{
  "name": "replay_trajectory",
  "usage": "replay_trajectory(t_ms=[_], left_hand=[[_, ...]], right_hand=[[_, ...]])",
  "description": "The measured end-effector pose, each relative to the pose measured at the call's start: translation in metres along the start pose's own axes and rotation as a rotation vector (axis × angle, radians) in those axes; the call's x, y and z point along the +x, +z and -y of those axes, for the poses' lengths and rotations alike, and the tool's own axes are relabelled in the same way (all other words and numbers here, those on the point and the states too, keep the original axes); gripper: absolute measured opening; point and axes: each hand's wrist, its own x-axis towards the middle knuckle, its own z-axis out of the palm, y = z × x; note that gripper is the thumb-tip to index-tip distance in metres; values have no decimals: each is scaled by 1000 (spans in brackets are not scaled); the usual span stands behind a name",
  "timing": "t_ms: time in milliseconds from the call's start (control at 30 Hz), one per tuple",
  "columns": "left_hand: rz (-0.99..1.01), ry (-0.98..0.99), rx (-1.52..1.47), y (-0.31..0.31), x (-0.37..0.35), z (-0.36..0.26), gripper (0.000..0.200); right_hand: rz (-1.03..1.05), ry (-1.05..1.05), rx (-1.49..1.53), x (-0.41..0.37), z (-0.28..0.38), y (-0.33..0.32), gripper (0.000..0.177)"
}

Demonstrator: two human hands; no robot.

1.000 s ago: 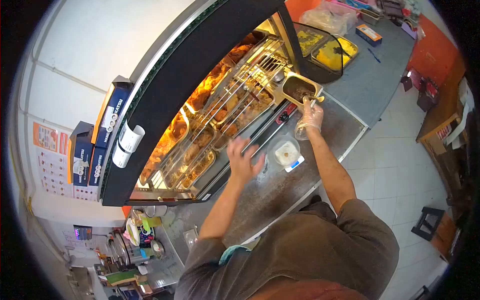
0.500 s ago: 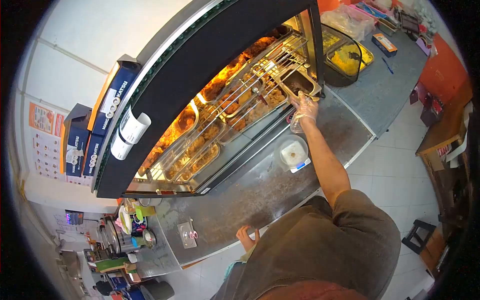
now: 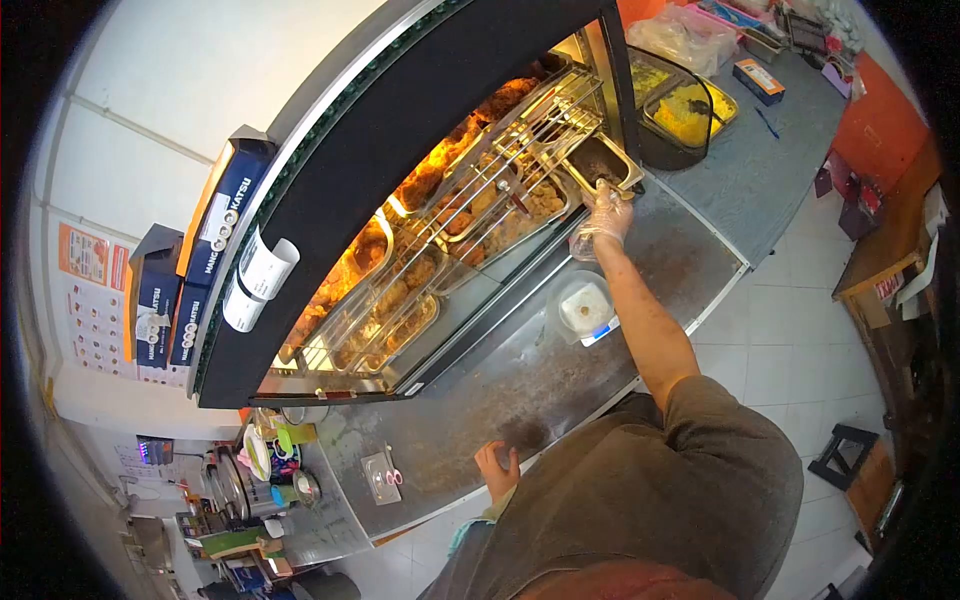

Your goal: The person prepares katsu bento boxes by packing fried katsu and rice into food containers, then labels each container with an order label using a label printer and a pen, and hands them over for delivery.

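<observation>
My right hand (image 3: 608, 215), in a clear plastic glove, reaches to the right end of the lit display case. Its fingers close on the near edge of a small rectangular metal pan (image 3: 598, 163) with dark contents I cannot make out. Near the front edge of the steel counter (image 3: 450, 440) is my left hand (image 3: 497, 468), bare and holding nothing, thumb and fingers apart. Between the hands, a clear plastic container of white rice (image 3: 585, 308) sits on the counter. A blue-and-white item (image 3: 600, 332) lies at its near side.
The glass-fronted case holds trays of fried food (image 3: 400, 300) behind a wire rack (image 3: 480, 200). To the right stand a dark-lidded container with yellow food (image 3: 688, 115) and a small box (image 3: 758, 82). Pink-handled scissors (image 3: 392, 477) lie left. Boxes (image 3: 225, 205) top the case.
The view has shifted slightly. My right hand stays at the metal pan, its fingers a little farther over the edge. My left hand remains by the counter edge.
</observation>
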Motion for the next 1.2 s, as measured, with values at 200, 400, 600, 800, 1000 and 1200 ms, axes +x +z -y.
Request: replay_trajectory(t_ms=[200, 400, 600, 800, 1000, 1200], left_hand=[[81, -63, -273, 7, 27, -24, 19], [118, -6, -366, 31, 70, -60, 18], [306, 124, -347, 47, 85, -57, 19], [223, 11, -373, 48, 83, -36, 18], [271, 48, -345, 46, 81, -38, 17], [115, -168, -365, 36, 57, -9, 15]], right_hand=[[-12, 38, -37, -25, 46, -46, 22], [-21, 148, -523, -13, 61, -176, 23], [36, 201, -808, 1, 75, -231, 33], [-7, -698, -806, -20, 104, -124, 24], [491, 409, -17, 75, -24, -6, 32], [168, 516, 382, 127, -76, 46, 35]])
